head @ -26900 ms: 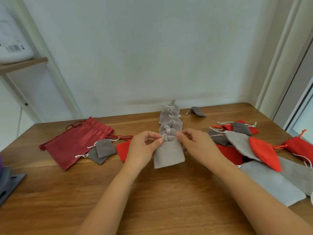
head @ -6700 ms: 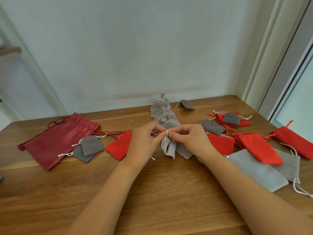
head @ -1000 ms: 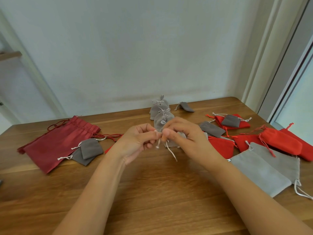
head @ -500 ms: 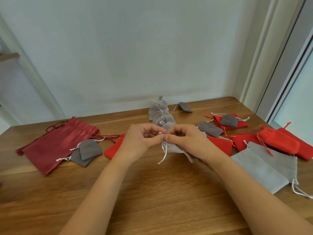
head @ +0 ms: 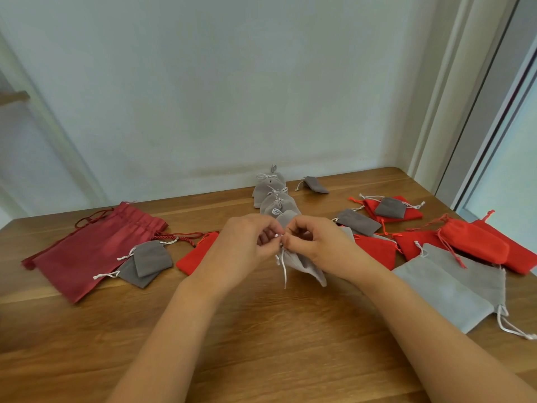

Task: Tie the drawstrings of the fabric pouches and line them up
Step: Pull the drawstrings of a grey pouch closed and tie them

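Observation:
A small light grey pouch [head: 302, 264] hangs just above the wooden table [head: 261, 330] at the centre. My left hand [head: 247, 245] and my right hand [head: 316, 242] meet fingertip to fingertip at its mouth and pinch its white drawstring [head: 284, 271], whose loose end dangles below. Behind my hands a row of tied grey pouches [head: 273, 196] runs back to the wall.
A large dark red pouch [head: 90, 248], two dark grey pouches [head: 145, 261] and a red pouch [head: 196, 254] lie at the left. Several red and grey pouches [head: 453, 257] are scattered at the right. One grey pouch [head: 315, 184] lies alone by the wall.
Both hands have lowered slightly and closed in on the pouch's mouth over the last second. The dangling string end hangs straighter. The other pouches have not moved.

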A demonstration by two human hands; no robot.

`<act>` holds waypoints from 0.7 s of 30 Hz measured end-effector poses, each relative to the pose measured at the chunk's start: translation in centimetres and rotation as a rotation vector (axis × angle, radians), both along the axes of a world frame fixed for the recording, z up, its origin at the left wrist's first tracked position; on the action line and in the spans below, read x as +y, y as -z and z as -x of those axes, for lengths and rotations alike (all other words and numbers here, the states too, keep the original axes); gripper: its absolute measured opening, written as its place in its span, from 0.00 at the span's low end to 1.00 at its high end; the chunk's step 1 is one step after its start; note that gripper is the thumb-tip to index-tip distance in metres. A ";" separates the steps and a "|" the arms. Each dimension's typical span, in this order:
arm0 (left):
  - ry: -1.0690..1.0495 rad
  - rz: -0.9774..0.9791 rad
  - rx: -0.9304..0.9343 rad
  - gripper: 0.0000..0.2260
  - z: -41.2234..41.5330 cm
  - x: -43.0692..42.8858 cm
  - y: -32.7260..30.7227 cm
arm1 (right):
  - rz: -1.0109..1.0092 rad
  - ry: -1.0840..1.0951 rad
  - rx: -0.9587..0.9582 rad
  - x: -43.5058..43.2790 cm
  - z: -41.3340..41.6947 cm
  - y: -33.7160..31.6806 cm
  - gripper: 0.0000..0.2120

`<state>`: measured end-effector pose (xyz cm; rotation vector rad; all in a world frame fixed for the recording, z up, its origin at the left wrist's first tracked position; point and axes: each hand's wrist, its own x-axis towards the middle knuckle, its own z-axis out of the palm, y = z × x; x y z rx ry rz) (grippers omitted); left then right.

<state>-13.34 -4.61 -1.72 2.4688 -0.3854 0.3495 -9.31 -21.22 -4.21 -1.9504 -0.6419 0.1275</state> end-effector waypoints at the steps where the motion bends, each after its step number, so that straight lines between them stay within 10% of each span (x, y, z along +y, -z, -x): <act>1: 0.004 0.002 0.011 0.04 0.0 0.0 0.0 | 0.003 -0.002 0.001 0.1 0.0 0.0 0.05; 21: 0.049 0.320 -0.146 0.09 0.0 0.2 0.2 | -0.583 -0.059 0.267 -0.8 0.2 -1.0 0.14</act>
